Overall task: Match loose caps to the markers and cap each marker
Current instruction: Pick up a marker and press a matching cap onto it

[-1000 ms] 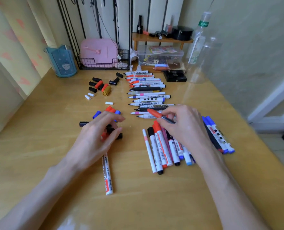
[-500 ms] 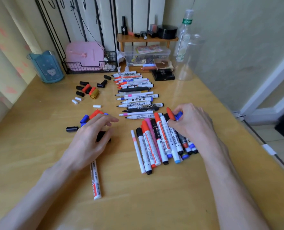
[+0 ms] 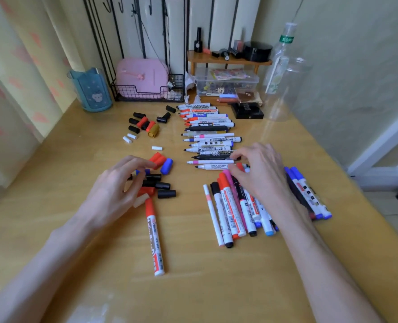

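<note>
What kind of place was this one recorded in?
Likely a home desk in a bedroom: wooden tabletop, small shelf with cosmetics, patterned curtain beside it.

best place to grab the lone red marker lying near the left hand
Probably pinch the red marker mid-barrel from above, fingers on its left and right sides. It lies flat and alone with bare table on both sides, while its red-capped end sits crowded against loose caps near the left hand.
</note>
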